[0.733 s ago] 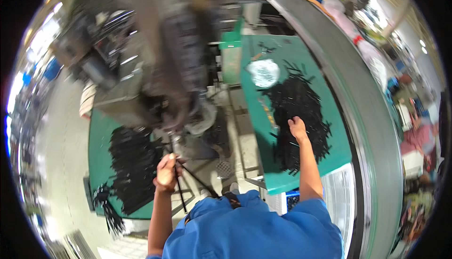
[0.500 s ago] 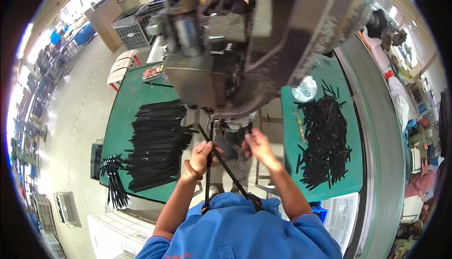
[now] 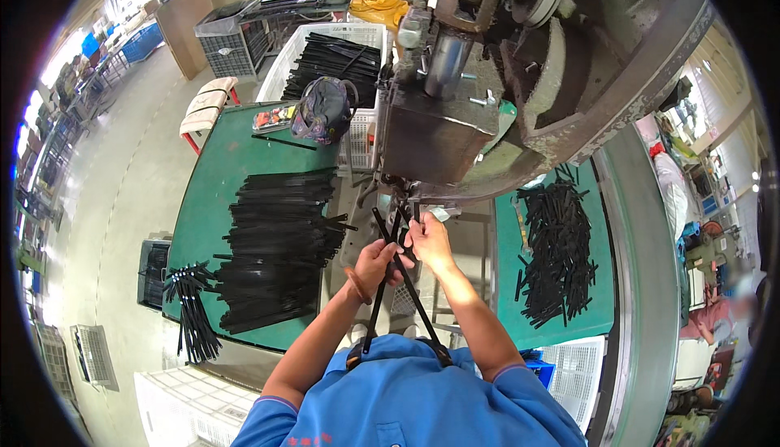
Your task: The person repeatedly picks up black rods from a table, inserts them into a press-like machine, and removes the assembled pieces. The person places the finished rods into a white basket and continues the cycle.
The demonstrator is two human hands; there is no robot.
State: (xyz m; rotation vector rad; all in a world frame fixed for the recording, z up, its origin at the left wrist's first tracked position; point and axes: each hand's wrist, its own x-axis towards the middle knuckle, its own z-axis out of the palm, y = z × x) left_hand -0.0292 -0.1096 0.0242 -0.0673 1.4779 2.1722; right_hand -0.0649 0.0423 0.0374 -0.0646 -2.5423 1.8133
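Note:
My left hand point(image 3: 379, 263) is closed around two long, thin black strips, just where they cross. One black strip point(image 3: 419, 307) slants down to the right toward my shirt; the other strip point(image 3: 375, 315) runs down to the left. Close beside it, my right hand point(image 3: 431, 242) pinches a short, dark strip-like piece point(image 3: 416, 210), pointing up at the underside of the press machine point(image 3: 435, 142). The machine's lower front sits just above both hands. Part of what lies between my fingers is hidden.
Long black strips point(image 3: 276, 244) lie stacked on the left green table point(image 3: 213, 179), a bundle point(image 3: 193, 309) over its edge. Short black pieces point(image 3: 556, 252) and a wrench point(image 3: 521, 221) lie on the right table point(image 3: 508, 309). A patterned bag point(image 3: 325, 110) stands near a white crate point(image 3: 284, 61).
My right hand, apart before, has moved left and up beside my left hand and now pinches a short dark piece. The view has shifted, showing the machine farther right and more of the back.

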